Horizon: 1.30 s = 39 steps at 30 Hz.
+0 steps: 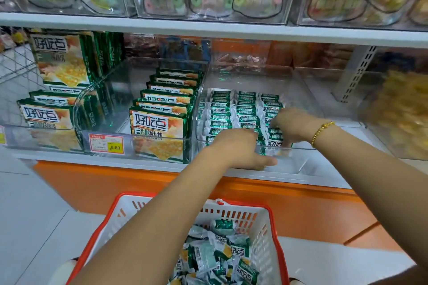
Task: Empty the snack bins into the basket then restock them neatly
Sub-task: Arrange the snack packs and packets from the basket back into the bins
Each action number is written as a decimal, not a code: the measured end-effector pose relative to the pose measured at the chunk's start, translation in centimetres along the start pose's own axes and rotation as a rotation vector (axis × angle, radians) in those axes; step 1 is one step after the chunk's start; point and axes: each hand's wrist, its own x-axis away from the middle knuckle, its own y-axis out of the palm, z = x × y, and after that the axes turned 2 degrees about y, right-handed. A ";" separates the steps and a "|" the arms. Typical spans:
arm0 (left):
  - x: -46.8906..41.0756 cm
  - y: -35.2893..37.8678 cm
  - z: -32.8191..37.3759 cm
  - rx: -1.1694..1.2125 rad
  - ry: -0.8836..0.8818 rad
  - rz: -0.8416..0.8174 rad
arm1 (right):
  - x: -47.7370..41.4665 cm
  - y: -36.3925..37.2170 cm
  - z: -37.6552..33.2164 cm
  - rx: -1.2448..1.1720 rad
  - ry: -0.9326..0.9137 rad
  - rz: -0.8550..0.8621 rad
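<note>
A clear bin (298,157) on the lower shelf holds three tidy rows of small green snack packets (243,109). My left hand (236,146) reaches over the bin's front wall. Its fingers are inside and hidden, and its thumb lies along the outside of the wall. My right hand (291,122), with a gold bracelet at the wrist, is inside the bin over the right row, its fingers curled down round some packets. Below, a red and white basket (271,220) holds a loose heap of the same green packets (222,254).
To the left, clear bins hold large green cracker bags (159,127) and a price tag (106,143). A bin of yellow snacks (403,111) stands at the right. The white shelf above (208,28) carries bins of ring candies. An orange base runs below the shelf.
</note>
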 end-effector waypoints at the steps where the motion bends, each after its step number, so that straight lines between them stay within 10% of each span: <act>1: 0.0 0.0 0.0 -0.008 0.005 -0.005 | 0.0 0.0 0.0 -0.026 0.016 0.016; 11: 0.9 0.1 -0.1 0.050 -0.027 0.103 | 0.2 0.7 -1.0 -0.059 -0.005 0.079; 18: 9.8 2.8 0.1 0.661 -0.049 0.772 | 6.4 -1.2 -2.7 -0.207 -0.116 0.443; 21: 14.4 7.4 -1.0 0.751 -0.261 0.587 | 9.7 0.8 -4.7 -0.292 -0.232 0.429; 30: 19.7 25.5 -0.1 0.917 -0.570 -0.198 | 12.5 18.5 -12.0 -0.214 -0.498 -0.322; 39: 19.8 28.2 2.5 1.047 -0.717 -0.267 | 13.6 25.2 -16.3 -0.158 -0.538 -0.471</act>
